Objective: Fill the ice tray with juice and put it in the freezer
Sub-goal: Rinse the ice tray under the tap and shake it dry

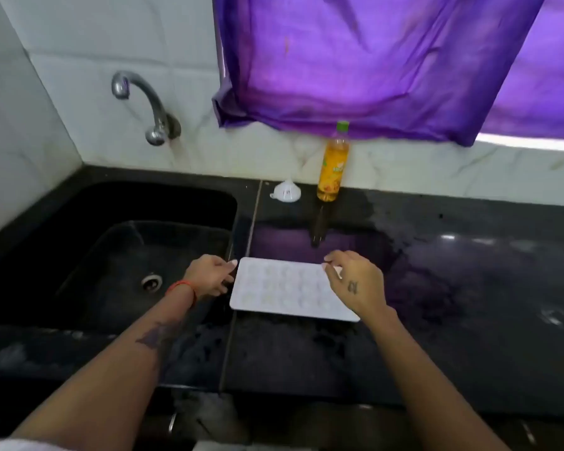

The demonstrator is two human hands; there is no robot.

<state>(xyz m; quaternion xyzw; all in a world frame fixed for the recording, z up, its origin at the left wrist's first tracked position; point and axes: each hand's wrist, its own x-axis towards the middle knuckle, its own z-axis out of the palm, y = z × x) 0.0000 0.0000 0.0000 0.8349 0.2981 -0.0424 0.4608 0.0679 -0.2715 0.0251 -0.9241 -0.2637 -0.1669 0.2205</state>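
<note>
A white ice tray (284, 289) with several small cells lies flat on the black counter (453, 288), just right of the sink. Pale yellowish liquid shows in some of its cells. My left hand (209, 276) is at the tray's left edge, fingers loosely curled and touching it. My right hand (355, 281) hovers over the tray's right end, fingers bent down at its far right corner; whether they grip it is unclear. A bottle of orange juice (332, 167) with a green cap stands upright against the back wall, behind the tray.
A small white funnel (286, 192) lies left of the bottle. The black sink (79, 255) with a drain is at left under a metal tap (147, 105). A purple curtain (372, 60) hangs above the counter. The counter's surface looks wet and glossy.
</note>
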